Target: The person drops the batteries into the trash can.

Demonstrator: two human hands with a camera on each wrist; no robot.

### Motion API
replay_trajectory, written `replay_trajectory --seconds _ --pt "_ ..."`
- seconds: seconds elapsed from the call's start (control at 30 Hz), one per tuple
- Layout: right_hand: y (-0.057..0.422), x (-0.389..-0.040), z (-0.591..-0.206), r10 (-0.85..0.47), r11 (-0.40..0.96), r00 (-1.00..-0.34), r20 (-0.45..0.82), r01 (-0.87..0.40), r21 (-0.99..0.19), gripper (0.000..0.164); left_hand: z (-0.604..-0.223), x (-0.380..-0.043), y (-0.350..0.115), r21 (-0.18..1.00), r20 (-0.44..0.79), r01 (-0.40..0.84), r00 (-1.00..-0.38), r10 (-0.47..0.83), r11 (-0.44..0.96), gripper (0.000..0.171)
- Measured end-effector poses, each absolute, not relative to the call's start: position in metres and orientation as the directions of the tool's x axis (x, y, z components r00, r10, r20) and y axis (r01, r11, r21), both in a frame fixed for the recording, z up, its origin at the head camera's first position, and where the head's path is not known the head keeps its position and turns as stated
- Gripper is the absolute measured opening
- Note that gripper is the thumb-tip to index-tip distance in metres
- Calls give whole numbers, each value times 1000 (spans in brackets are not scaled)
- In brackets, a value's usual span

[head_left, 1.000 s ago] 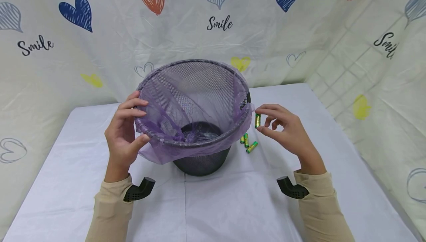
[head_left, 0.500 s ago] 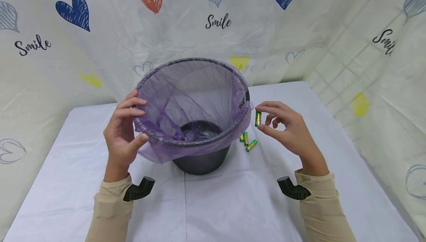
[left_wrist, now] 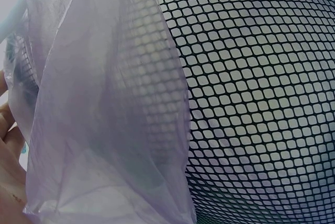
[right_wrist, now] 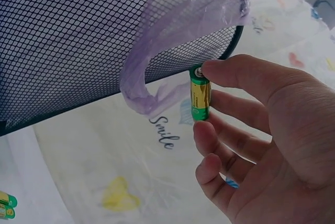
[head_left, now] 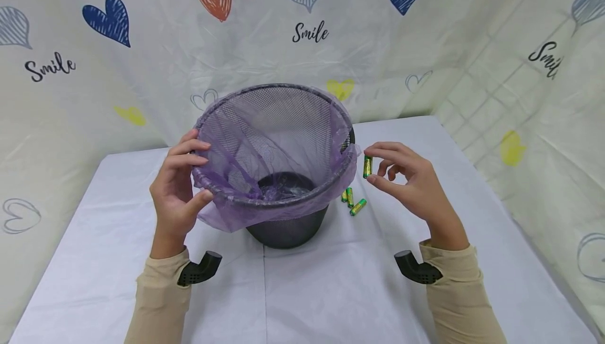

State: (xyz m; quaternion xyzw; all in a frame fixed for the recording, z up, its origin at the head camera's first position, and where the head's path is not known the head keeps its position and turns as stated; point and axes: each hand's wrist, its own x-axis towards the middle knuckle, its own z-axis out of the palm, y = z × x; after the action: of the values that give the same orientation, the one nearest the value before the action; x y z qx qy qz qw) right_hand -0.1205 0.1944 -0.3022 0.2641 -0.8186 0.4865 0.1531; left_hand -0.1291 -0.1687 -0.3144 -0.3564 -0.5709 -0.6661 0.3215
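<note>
A green-and-gold battery (head_left: 367, 167), its long axis nearly upright, is pinched end to end between thumb and fingertip of the right hand (head_left: 408, 176), the nearer one, just outside the right rim of the purple-lined mesh bin (head_left: 290, 235), which is gripped at its left rim by the left hand (head_left: 175, 191).

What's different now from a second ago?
Very little: the right hand, pinching one battery, has drifted slightly up and to the right, a bit away from the bin. Nothing was picked up or let go. The left hand still holds the bin, the purple bag still lines it, and the loose batteries lie beside it as before.
</note>
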Motion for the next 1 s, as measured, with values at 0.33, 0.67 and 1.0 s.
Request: replay_trajectory --seconds 0.33,0.67,1.0 --pt "193 -118 -293 -267 377 -806 528 -592 -712 41 -314 -130 -169 533 842 835 -540 -18 -139 50" --pt "192 -118 -282 -260 328 -788 558 -615 -717 43 -317 -131 -172 543 836 830 -548 -10 -127 51" --pt "188 -114 -271 -240 267 -752 614 -660 -703 41 -317 -131 -172 550 832 826 -555 -10 -122 51"
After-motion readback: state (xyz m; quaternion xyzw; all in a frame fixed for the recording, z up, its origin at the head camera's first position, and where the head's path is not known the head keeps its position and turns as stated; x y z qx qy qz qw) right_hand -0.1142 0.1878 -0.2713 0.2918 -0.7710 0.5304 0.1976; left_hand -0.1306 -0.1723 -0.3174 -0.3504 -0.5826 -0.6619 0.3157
